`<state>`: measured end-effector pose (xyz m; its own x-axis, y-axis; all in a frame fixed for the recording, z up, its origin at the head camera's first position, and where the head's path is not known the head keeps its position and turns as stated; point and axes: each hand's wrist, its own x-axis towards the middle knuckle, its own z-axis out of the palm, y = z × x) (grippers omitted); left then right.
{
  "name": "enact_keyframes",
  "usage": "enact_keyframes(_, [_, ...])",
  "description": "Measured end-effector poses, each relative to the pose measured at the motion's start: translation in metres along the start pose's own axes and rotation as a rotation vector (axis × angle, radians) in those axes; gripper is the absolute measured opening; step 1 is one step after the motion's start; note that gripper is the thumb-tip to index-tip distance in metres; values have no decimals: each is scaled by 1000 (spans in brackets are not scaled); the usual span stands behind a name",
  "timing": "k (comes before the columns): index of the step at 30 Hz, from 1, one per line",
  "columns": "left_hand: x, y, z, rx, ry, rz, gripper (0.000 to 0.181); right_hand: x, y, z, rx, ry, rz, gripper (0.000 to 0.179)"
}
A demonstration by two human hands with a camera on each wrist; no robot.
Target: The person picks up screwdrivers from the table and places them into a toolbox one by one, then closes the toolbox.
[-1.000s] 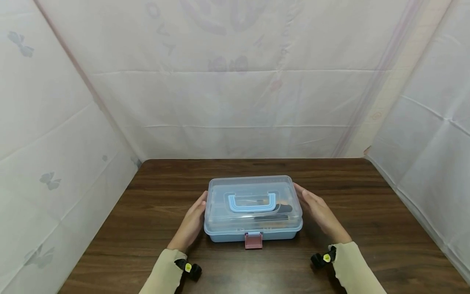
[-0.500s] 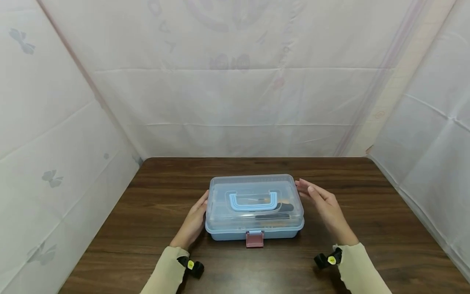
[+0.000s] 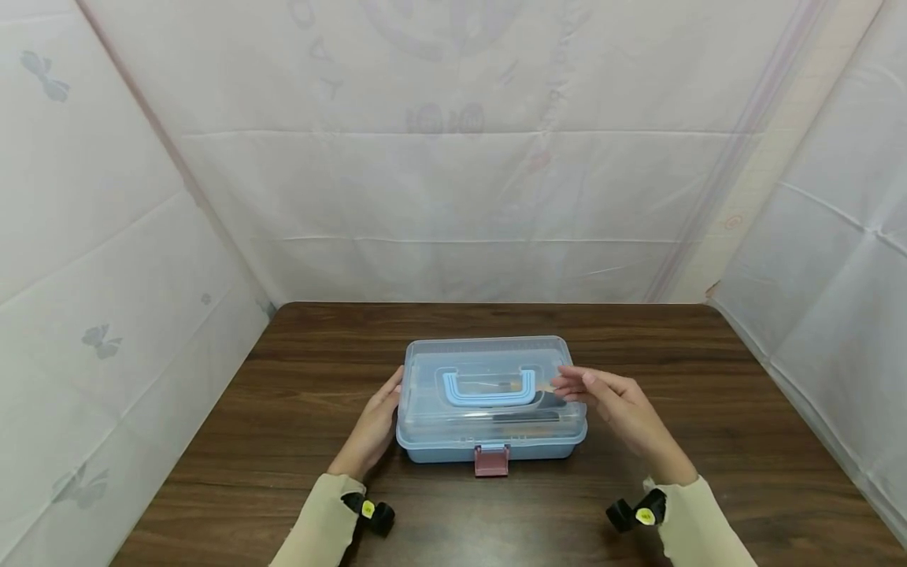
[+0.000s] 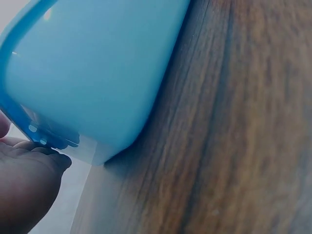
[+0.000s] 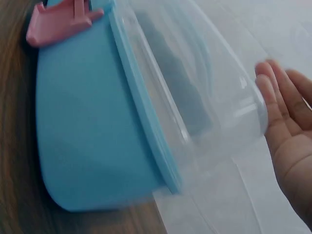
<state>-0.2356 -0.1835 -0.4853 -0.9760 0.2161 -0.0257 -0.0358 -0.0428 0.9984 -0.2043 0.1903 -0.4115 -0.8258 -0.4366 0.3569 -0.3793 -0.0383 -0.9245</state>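
Note:
A blue plastic storage box with a clear lid stands on the table, its lid down. On the lid lies a light-blue carrying handle; at the front a pink latch hangs swung outward. Dark and tan items show dimly through the lid. My left hand rests against the box's left side with fingers extended; the left wrist view shows that hand at the box's edge. Over the lid's right end hovers my right hand, fingers loosely extended and holding nothing; whether it touches the lid I cannot tell.
The brown wood-grain table reaches back to a pale cloth wall. Similar cloth hangs on the left and right sides. Each wrist wears a black strapped camera above a light sleeve.
My right hand leaves the box's right side, lifts a little, then moves left over the lid's right end. The left hand stays at the left side; the box has not visibly moved.

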Motion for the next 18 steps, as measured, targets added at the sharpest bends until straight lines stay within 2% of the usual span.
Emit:
enact_keyframes(6, [0, 1, 0, 3, 5, -11, 52, -3, 0, 7, 117, -158, -15, 40])
enact_keyframes(13, [-1, 1, 0, 10, 4, -21, 52, -9, 6, 17, 112, -344, 38, 38])
enact_keyframes(18, [0, 1, 0, 11, 0, -17, 52, -13, 16, 26, 173, -470, 64, 40])
